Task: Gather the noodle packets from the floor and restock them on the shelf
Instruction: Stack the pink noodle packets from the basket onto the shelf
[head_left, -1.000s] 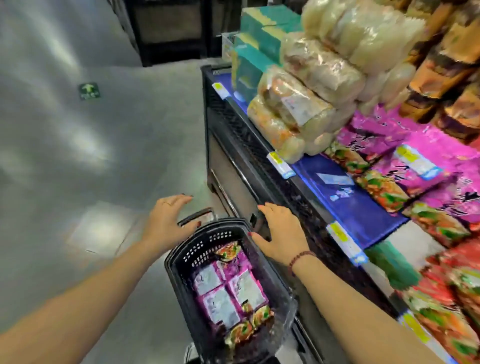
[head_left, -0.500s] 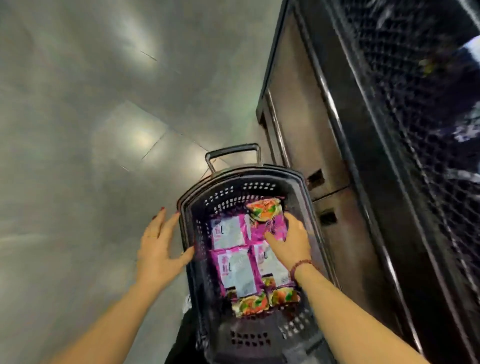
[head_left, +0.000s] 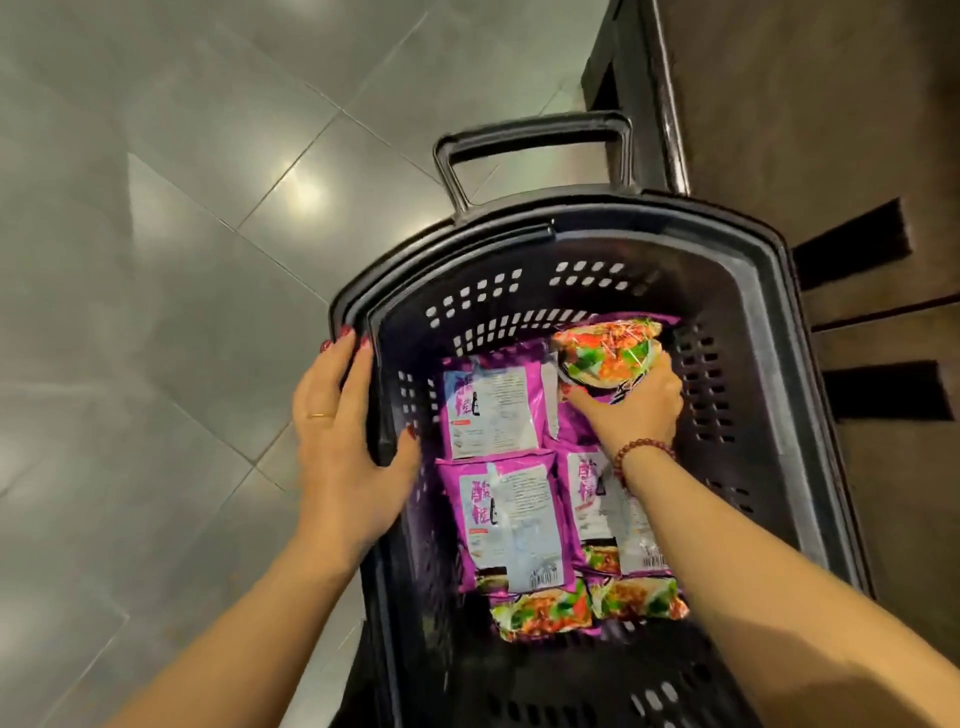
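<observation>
- Packet in the grip: a purple plastic noodle packet (head_left: 608, 356) with a red-and-green picture end; it sits at the far right corner of the black perforated plastic basket (head_left: 769, 332), its picture end tipped up off the layer below and pointing at the far wall
- Clamped on it is the right hand (head_left: 631, 410); the fingers curl over the packet's near part and the thumb tucks in at its left side; this is plainly the nearer hand
- Across the basket's left rim lies the left hand (head_left: 337, 447); its fingers run fairly straight along the outside, its thumb hangs inside the wall; it holds no packet and is well apart from the right hand
- Along the basket floor lie the other purple packets (head_left: 511, 525), flat, printed backs up, side by side from the left wall toward the middle; their long axes run near to far, and the gripped packet's seems to run much the same way, only tilted
- Just beside the basket's right side stands the dark shelf base (head_left: 831, 130); the shelf proper is out of view; so the coming lift probably goes up and to the right, clear of the right rim; the left hand looks placed to steady the basket on the grey tiled floor (head_left: 156, 260)
</observation>
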